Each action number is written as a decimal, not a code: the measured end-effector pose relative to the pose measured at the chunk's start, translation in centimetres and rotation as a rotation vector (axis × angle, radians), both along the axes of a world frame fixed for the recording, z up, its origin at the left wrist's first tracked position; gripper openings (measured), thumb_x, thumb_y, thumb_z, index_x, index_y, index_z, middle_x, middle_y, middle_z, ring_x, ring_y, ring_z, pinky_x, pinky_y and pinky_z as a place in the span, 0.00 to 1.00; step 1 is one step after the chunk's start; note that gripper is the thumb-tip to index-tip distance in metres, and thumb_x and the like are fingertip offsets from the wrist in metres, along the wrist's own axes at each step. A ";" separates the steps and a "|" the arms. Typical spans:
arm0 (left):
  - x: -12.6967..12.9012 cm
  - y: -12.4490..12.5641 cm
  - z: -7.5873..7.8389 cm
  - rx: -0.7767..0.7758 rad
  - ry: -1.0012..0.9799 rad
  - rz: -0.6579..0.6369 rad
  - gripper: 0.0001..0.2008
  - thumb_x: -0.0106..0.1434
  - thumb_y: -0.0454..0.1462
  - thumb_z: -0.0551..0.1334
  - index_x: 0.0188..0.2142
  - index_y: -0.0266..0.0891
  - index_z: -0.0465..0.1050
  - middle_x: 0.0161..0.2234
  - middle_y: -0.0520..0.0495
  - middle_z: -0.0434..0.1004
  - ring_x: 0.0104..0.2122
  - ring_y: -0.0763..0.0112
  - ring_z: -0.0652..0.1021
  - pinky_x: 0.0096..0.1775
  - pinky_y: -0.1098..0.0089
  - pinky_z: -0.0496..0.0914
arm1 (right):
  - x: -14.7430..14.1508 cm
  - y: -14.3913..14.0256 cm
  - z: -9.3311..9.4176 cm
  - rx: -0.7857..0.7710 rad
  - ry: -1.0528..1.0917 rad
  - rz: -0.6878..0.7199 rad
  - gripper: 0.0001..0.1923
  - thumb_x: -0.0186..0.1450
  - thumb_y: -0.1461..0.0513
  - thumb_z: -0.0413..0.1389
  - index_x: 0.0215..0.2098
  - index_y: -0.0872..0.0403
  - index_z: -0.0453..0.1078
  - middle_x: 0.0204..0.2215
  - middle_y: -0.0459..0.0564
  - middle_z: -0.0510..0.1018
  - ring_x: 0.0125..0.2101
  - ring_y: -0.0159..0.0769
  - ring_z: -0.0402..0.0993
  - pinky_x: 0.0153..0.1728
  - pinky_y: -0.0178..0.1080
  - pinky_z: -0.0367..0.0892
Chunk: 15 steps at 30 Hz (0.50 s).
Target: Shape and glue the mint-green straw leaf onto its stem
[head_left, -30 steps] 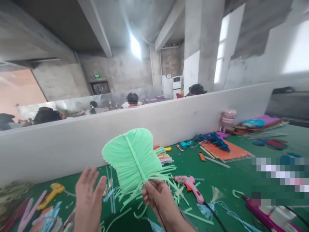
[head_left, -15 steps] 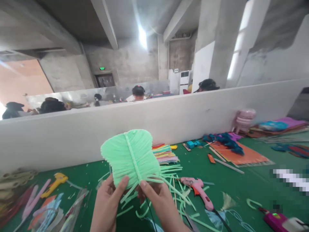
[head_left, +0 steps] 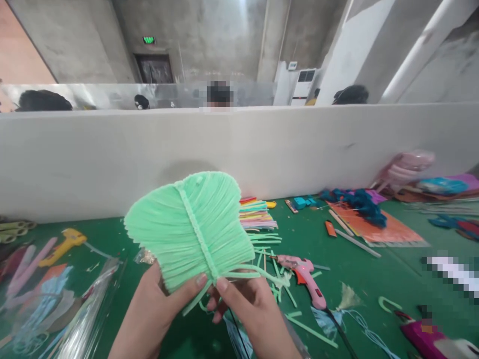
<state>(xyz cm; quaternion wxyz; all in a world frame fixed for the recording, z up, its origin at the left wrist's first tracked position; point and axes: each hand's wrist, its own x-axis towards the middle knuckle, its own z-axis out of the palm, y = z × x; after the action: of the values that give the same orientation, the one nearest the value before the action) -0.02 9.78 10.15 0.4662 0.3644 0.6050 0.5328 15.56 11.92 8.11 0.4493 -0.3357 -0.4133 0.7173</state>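
A mint-green fan-shaped piece made of fuzzy pipe cleaners (head_left: 194, 229) is held up over the table, its raised middle rib slanting down toward me. My left hand (head_left: 160, 304) grips its lower left edge, thumb on the front. At the foot of the rib, my right hand (head_left: 250, 309) pinches with thumb and fingers, and loose green stems stick out beside it. Behind the hands hang a dark thin cord or rod and some pale blue strands, partly hidden. A pink glue gun (head_left: 305, 274) lies to the right of my right hand.
Green pipe-cleaner offcuts (head_left: 312, 329) and a bundle of coloured pipe cleaners (head_left: 258, 214) lie on the green table (head_left: 359, 279). A yellow glue gun (head_left: 65, 244) is at left, a magenta device (head_left: 422, 336) at right. A white partition (head_left: 93, 159) runs behind; people sit beyond it.
My view has tilted downward. The green piece appears larger and farther left, its top leaning more to the left. Both hands keep their hold on it.
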 end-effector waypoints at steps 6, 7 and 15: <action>0.2 0.8 -0.7 -0.056 -0.054 0.008 0.26 0.46 0.46 0.74 0.43 0.37 0.80 0.39 0.40 0.84 0.41 0.47 0.82 0.43 0.56 0.76 | 0.5 0.4 -0.3 -0.049 -0.068 0.004 0.23 0.57 0.45 0.64 0.28 0.56 0.68 0.16 0.41 0.68 0.16 0.24 0.61 0.18 0.30 0.56; 0.2 1.0 -0.8 -0.049 -0.073 0.000 0.27 0.46 0.45 0.74 0.46 0.37 0.79 0.42 0.40 0.84 0.43 0.47 0.81 0.45 0.55 0.75 | 0.5 0.5 -0.5 -0.060 -0.078 -0.003 0.23 0.56 0.45 0.65 0.29 0.56 0.68 0.16 0.40 0.67 0.16 0.24 0.60 0.18 0.30 0.55; 0.8 1.9 -1.1 -0.031 -0.166 -0.080 0.33 0.51 0.42 0.73 0.56 0.39 0.72 0.46 0.41 0.83 0.47 0.50 0.80 0.51 0.55 0.71 | 0.3 1.3 -1.3 -0.093 -0.124 0.005 0.25 0.55 0.43 0.64 0.29 0.57 0.70 0.14 0.37 0.61 0.16 0.23 0.54 0.17 0.31 0.48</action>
<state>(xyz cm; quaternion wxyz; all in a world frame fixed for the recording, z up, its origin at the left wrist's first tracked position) 0.79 11.72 9.05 0.5412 0.3354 0.5575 0.5327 15.85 13.21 6.77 0.4052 -0.3988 -0.4074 0.7147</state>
